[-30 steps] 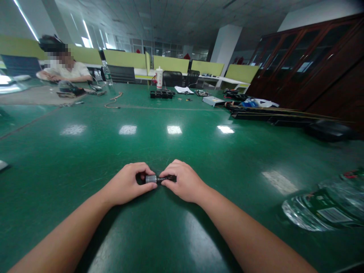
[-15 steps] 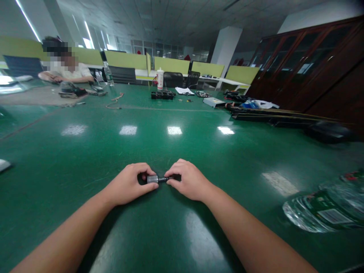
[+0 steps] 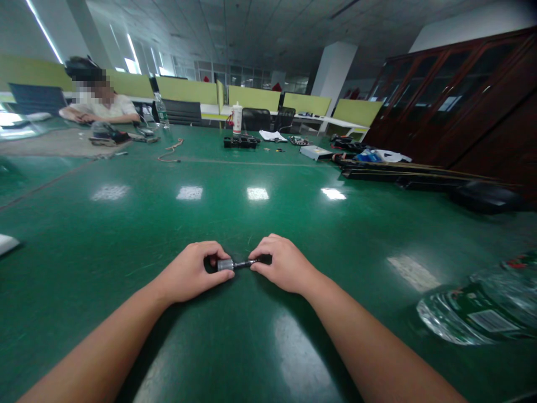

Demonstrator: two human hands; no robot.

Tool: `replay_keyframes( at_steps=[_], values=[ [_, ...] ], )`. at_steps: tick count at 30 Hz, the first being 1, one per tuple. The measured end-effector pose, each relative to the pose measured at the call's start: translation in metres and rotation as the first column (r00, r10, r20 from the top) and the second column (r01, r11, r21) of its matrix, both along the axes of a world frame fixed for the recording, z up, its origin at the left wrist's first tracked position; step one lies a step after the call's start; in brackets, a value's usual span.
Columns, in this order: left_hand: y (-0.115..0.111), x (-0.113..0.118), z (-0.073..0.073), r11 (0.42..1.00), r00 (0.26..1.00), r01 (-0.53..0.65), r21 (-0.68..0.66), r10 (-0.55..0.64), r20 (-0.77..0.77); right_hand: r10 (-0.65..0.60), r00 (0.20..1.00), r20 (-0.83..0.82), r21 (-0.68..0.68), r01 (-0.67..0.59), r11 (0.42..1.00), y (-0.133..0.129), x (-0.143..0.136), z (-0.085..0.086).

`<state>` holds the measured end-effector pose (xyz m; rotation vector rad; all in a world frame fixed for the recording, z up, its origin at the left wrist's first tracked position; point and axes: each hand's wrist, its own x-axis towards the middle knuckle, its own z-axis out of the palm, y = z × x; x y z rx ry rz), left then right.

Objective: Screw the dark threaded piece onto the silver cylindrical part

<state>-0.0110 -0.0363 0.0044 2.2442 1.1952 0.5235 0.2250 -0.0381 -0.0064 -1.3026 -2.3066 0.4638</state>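
Observation:
A short silver metal cylinder [image 3: 225,265] lies sideways just above the green tabletop [image 3: 235,224], pinched between the thumb and fingers of my left hand [image 3: 195,272]. From its right end sticks out a thin dark rod [image 3: 242,264], partly shiny. The thumb and fingertips of my right hand [image 3: 283,266] close on the rod's far right end, and they hide its tip. A short stretch of rod shows between the two hands. What lies behind the cylinder, inside my left palm, is hidden.
At the right lies a large clear water bottle [image 3: 482,310] with a green label. A white object [image 3: 7,244] sits at the left edge. Farther back are a black part [image 3: 241,142], a white bottle [image 3: 236,118], a grey box [image 3: 316,153] and a seated person [image 3: 111,109].
My right hand has shifted slightly to the right, and more of the dark rod shows between the hands. My left hand stays in about the same place on the silver cylinder.

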Motion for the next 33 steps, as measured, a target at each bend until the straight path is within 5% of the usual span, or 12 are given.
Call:
replay_keyframes(
  at_steps=[7, 24, 33],
  values=[
    [0.000, 0.000, 0.001, 1.000, 1.000, -0.026, -0.005, 0.026, -0.004, -0.223, 0.974, 0.033, -0.096, 0.225, 0.970, 0.005, 0.018, 0.003],
    [0.000, -0.001, -0.001, 1.000, 1.000, 0.008, 0.023, -0.008, 0.009, 0.035, 0.987, -0.154, -0.061, -0.045, 0.997, -0.007, -0.016, -0.004],
    [0.000, -0.002, 0.000, 1.000, 0.999, 0.021, -0.012, -0.021, 0.032, 0.022, 0.981, -0.193, -0.088, -0.040, 0.995, -0.010, -0.020, -0.002]
  ],
)
